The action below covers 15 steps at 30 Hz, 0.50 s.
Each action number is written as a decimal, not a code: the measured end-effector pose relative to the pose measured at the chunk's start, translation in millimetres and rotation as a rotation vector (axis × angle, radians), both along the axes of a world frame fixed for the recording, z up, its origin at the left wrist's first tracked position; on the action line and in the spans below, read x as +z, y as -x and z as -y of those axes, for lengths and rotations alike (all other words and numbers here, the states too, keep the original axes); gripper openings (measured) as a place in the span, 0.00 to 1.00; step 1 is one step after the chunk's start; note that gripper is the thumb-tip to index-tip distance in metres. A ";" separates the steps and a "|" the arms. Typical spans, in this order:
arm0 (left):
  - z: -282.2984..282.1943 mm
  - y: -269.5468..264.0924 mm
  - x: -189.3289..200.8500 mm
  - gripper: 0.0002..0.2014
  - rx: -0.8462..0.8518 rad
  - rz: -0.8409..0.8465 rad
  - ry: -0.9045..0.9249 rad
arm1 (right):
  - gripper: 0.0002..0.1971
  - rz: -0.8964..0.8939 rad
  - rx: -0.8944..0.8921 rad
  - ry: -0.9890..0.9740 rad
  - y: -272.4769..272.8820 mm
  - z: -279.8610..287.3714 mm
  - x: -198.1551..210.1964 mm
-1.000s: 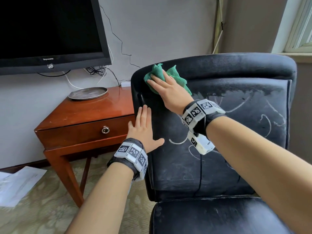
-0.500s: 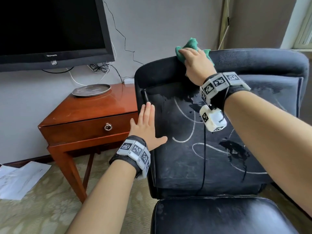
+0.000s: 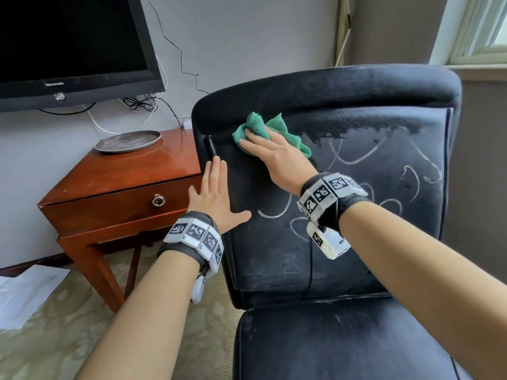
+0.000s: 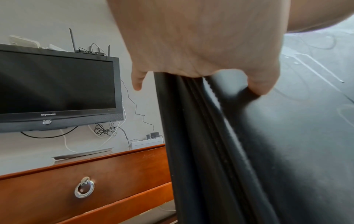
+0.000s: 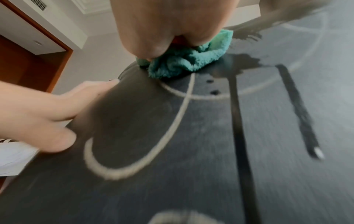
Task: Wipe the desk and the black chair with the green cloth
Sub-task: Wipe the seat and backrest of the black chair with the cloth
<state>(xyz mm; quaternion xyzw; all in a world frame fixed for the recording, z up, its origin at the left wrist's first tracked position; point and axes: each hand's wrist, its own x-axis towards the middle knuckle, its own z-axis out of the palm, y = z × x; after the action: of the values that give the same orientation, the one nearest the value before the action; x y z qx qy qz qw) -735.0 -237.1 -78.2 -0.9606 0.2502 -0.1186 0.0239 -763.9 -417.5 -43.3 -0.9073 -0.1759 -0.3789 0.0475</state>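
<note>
The black chair (image 3: 356, 242) faces me, its backrest covered in white chalk scribbles, with a wet wiped band across the top. My right hand (image 3: 270, 157) lies flat with straight fingers on the bunched green cloth (image 3: 279, 126) and presses it onto the backrest's upper left corner. In the right wrist view the cloth (image 5: 184, 63) is crumpled under my palm (image 5: 172, 22). My left hand (image 3: 216, 193) rests flat and empty against the backrest's left edge, fingers straight and thumb spread. The wooden desk (image 3: 123, 182) stands left of the chair.
A metal tray (image 3: 128, 141) sits at the desk's back edge. A black TV (image 3: 68, 50) hangs above it with loose cables (image 3: 142, 101) trailing down the wall. White paper (image 3: 24, 292) lies on the carpet at the lower left. A window frame (image 3: 480, 31) is at the top right.
My right hand has brought the cloth down and left from the chair's top rail to the backrest's upper left corner. The left hand has stayed at the chair's left edge.
</note>
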 end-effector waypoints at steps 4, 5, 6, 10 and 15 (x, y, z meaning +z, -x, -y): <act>-0.1 2.5 1.1 0.59 -0.014 -0.010 0.013 | 0.33 -0.021 0.030 -0.001 17.5 4.4 -51.8; -0.2 2.8 1.2 0.60 -0.013 -0.006 0.008 | 0.35 -0.022 0.030 0.016 22.2 7.3 -66.7; 0.1 3.3 1.3 0.60 -0.011 -0.004 0.001 | 0.38 -0.027 0.020 0.039 26.4 10.5 -78.8; 1.5 5.5 3.2 0.61 -0.009 0.005 -0.016 | 0.36 -0.012 -0.018 0.155 28.7 21.3 -86.5; 0.3 2.5 0.7 0.61 -0.011 0.044 -0.027 | 0.32 0.154 -0.337 -0.224 25.3 45.3 -21.9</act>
<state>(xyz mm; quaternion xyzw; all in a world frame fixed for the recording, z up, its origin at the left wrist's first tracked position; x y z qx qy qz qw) -737.5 -237.4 -77.4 -0.9559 0.2566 -0.1363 0.0419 -789.1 -462.9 -65.2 -0.8813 0.0183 -0.4670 0.0704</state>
